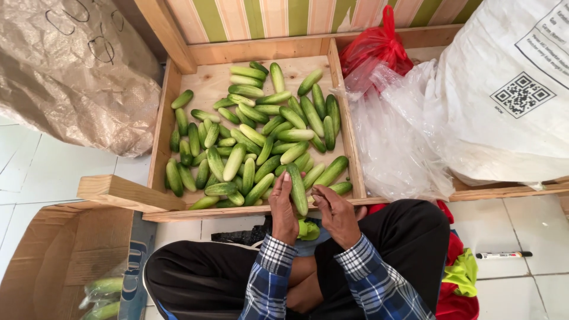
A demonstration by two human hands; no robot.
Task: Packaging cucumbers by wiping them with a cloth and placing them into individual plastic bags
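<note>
Partly, both hands [311,210] cover one cucumber's [297,188] btm end.

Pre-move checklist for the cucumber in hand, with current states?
1. Left hand grips the cucumber: ok, fingers wrap its lower part.
2. Right hand on the cucumber: cannot tell; it sits close beside the lower end, contact hidden.
3. Cucumber lifted clear of the pile of cucumbers: cannot tell; it overlaps them in this view.
4. Wooden tray within reach: ok, its front rail is right at the hands.
5. Clear plastic bags out of the tray: ok, they lie to its right, past the divider.
6. Cardboard box at the person's left: ok, open, bagged cucumbers inside.
</note>
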